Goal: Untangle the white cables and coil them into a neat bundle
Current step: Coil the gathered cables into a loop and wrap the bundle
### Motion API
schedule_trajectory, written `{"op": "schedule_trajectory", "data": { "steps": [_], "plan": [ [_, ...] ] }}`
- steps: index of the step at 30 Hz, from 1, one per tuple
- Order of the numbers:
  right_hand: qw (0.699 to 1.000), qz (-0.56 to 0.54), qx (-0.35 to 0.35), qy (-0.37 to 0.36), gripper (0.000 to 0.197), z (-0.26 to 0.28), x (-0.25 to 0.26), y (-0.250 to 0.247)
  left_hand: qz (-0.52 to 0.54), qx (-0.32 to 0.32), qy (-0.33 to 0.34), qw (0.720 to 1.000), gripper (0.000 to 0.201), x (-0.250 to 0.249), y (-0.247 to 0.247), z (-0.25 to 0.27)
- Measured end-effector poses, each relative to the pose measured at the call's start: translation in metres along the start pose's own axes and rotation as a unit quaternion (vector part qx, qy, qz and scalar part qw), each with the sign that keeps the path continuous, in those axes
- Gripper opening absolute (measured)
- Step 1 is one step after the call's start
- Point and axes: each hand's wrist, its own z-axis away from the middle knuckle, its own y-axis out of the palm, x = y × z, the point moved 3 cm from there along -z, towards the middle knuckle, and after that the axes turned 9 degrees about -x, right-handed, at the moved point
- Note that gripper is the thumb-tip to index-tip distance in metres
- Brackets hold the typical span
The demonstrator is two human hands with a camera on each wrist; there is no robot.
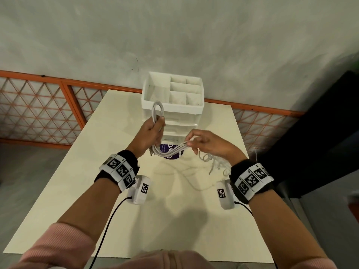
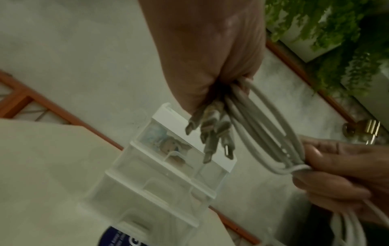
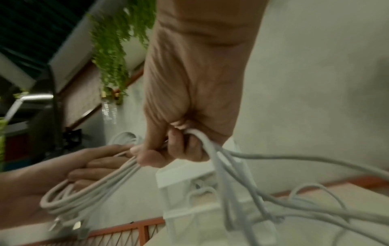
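The right hand (image 1: pixel 206 142) pinches a sheaf of white cables (image 1: pixel 171 150), fingers curled round them; loose cable trails below and behind it onto the table (image 1: pixel 58 191). Just left of it, the left hand (image 1: pixel 151 133) is clenched on the coiled part, a loop rising above its fist and plugs (image 2: pixel 212 136) hanging under it. Beyond both hands stands a white organizer (image 1: pixel 174 98).

Pink ribbed sleeves (image 1: pixel 56 243), black wristbands (image 1: pixel 252 183) with white checker-tag strips, white wrist cameras (image 1: pixel 138 189) trailing black cables (image 1: pixel 108 226).
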Motion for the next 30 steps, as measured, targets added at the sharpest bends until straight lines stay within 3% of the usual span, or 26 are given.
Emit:
{"op": "schedule_trajectory", "data": {
  "steps": [8, 14, 22, 27, 30],
  "plan": [
    [0.991, 0.073, -0.080, -0.080, 0.013, -0.003, 0.044, -0.011, 0.012, 0.088, -0.076, 0.993, 0.033, -0.009, 0.028, 0.004],
    [0.978, 0.126, -0.110, -0.127, 0.023, -0.001, 0.061, -0.004, 0.119, 0.139, -0.182, 0.966, 0.033, -0.020, 0.038, 0.007],
    [0.973, 0.126, -0.117, -0.154, 0.030, -0.001, 0.064, 0.000, 0.025, 0.051, -0.114, 0.992, 0.042, -0.016, 0.047, 0.012],
    [0.984, 0.146, -0.090, -0.036, 0.040, 0.001, 0.036, -0.018, -0.015, 0.101, -0.083, 0.991, 0.042, -0.015, 0.039, 0.015],
    [0.992, 0.113, -0.045, -0.021, 0.039, 0.007, 0.027, -0.027, -0.041, 0.126, -0.085, 0.987, 0.048, -0.011, 0.037, 0.020]
  ]
}}
